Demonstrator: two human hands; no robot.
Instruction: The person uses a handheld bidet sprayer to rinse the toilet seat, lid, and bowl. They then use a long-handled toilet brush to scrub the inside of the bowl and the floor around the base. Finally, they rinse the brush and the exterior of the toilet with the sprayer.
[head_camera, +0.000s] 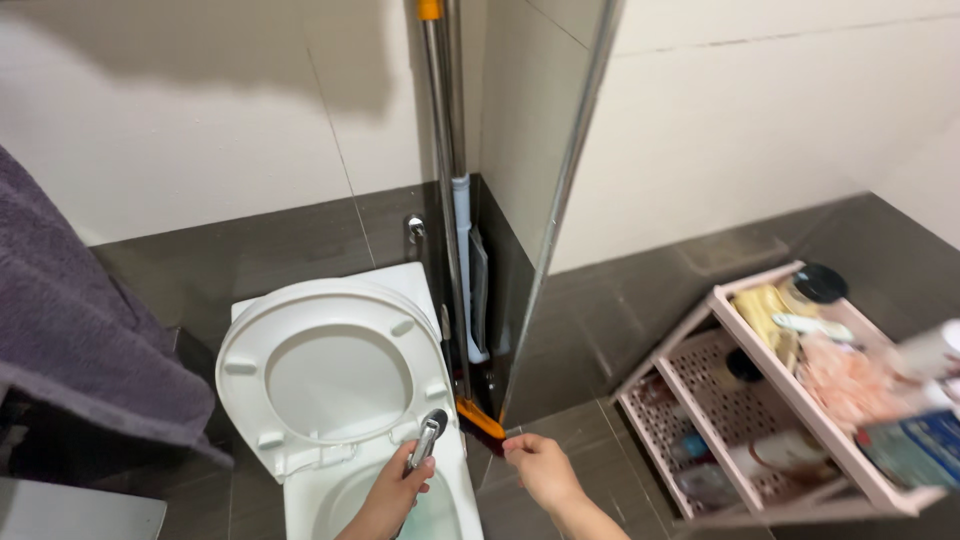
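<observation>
over the open toilet bowl (440, 515) i see my left hand (392, 497) wrapped around a chrome bidet sprayer (430, 436), its round dark head pointing up, just in front of the raised toilet seat (330, 375). the seat and lid lean back against the cistern, upright. my right hand (541, 467) sits just to the right of the bowl, above the dark floor tiles (590, 340), fingers pinched narrow near the orange broom head (481, 419); i cannot tell if the fingertips touch it or hold anything. the broom's metal handle (440, 180) runs straight up along the edge of a glass partition (535, 190), in the corner with a white brush holder (463, 260) behind it. a purple towel (80, 330) hangs at the left edge of the view. at the right stands a pink slatted rack (735, 330), tilted in my view, with bottles and small toiletries on its shelves, well apart from both hands.
</observation>
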